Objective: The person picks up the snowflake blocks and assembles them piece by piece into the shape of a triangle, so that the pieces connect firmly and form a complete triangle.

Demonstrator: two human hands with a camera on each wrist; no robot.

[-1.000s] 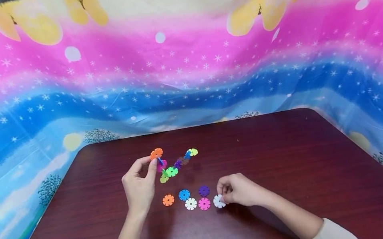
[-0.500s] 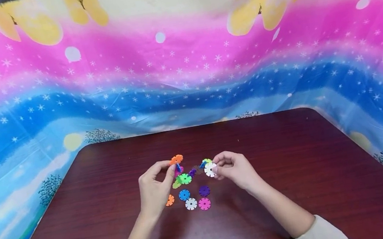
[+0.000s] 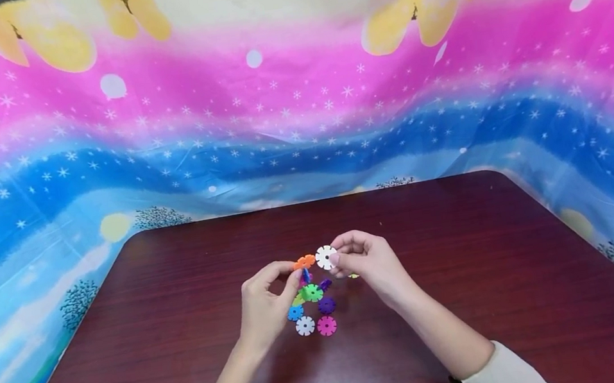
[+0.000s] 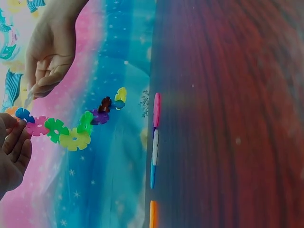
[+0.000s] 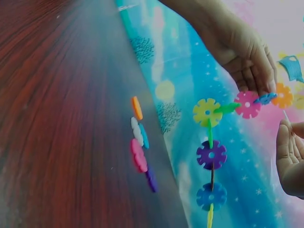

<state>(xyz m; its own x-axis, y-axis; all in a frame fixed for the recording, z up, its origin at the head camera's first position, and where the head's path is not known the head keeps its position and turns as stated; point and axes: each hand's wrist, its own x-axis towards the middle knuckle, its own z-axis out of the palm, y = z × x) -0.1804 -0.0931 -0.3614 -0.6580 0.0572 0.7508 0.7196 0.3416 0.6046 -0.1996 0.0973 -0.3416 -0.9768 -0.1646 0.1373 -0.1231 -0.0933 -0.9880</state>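
Note:
My left hand (image 3: 263, 304) pinches one end of a chain of slotted plastic snowflake discs, beside its orange disc (image 3: 305, 262). In the right wrist view the chain runs through a blue disc (image 5: 267, 99), a pink disc (image 5: 244, 102), green pieces and a yellow disc (image 5: 202, 108). It then bends down to a purple disc (image 5: 218, 156) and another blue one (image 5: 205, 195). Thumb and fingers of my right hand (image 3: 374, 270) pinch a loose white disc (image 3: 321, 254), its edge right at the orange disc's rim. My right hand hides part of the chain in the head view.
On the dark wooden table (image 3: 438, 213) lie single discs: blue (image 3: 295, 313), white (image 3: 302, 331), pink (image 3: 324, 330) and purple (image 3: 324, 309). An orange disc (image 5: 137, 108) lies there too, behind my left hand in the head view. A printed cloth (image 3: 302, 153) hangs behind the table.
My right hand has picked up the white disc from the table and raised it to the chain's orange end. My left hand has moved right with the chain.

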